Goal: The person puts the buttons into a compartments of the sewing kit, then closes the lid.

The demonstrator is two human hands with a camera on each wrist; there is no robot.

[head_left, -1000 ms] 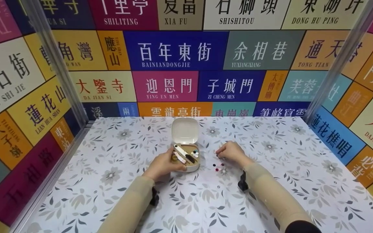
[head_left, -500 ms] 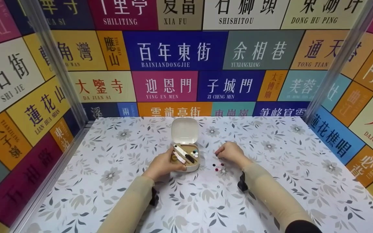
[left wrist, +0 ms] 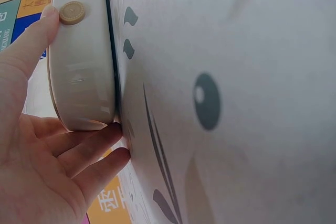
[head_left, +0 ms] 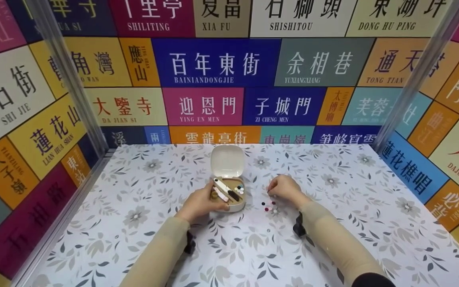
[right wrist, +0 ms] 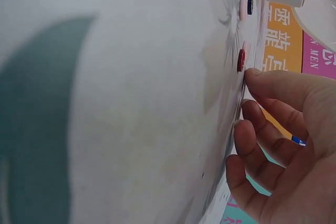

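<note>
A small white sewing box stands on the table with its lid raised. My left hand holds its left side, thumb at the front beside a round tan catch and fingers around the side. Inside lie a white tool with a black end and several small buttons. To the right, my right hand reaches down to the tabletop, thumb and forefinger close together and the other fingers curled. Whether anything is between its fingertips is hidden. Loose dark, red and pale buttons lie just in front.
The table wears a white cloth printed with grey flowers and leaves. Colourful sign panels cover the walls behind and at both sides. In the right wrist view, a red button lies close to the thumb tip.
The right hand's fingertips have shifted slightly to the right, staying near the tabletop. The left hand and the box have stayed where they were.
</note>
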